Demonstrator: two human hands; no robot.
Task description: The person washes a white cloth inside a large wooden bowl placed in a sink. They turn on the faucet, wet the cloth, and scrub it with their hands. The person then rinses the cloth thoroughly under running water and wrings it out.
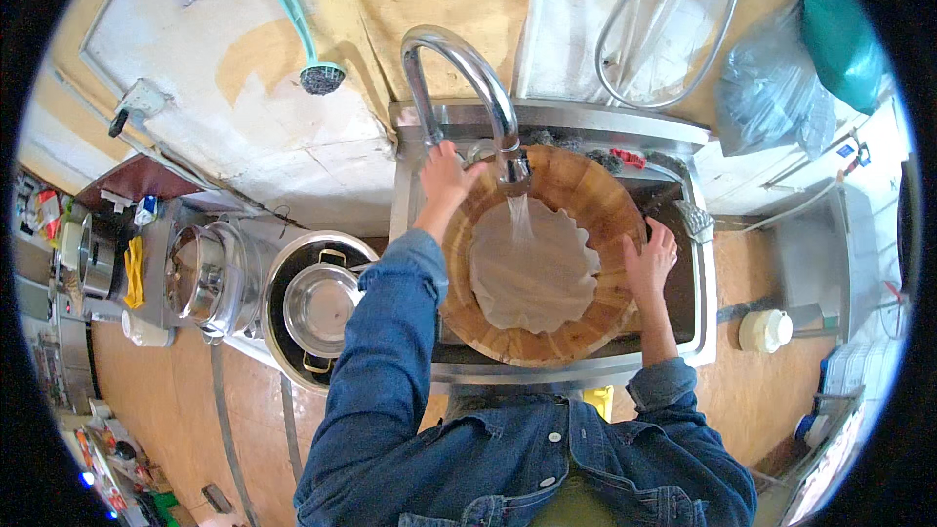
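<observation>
A round wooden tub point(542, 348) stands in the stainless steel sink point(703, 307), tilted or level I cannot tell. Water point(520, 218) runs from the curved chrome faucet point(468, 55) into it. Inside lies a pale, wavy-edged layer point(534, 278); whether it is a wet cloth or cloudy water is unclear. My left hand point(445, 187) reaches past the tub's left side to the foot of the faucet, its fingers around the handle area, which they mostly hide. On the right, my right hand point(650, 258) grips the tub's rim, thumb on the inner side.
Left of the sink, a steel pot point(322, 311) sits inside a wider basin point(274, 337), beside stacked steel pots point(212, 278). A green-handled scrubber point(311, 62) hangs on the wall. Steel scourers point(604, 159) and a red item point(628, 157) lie along the sink's back ledge.
</observation>
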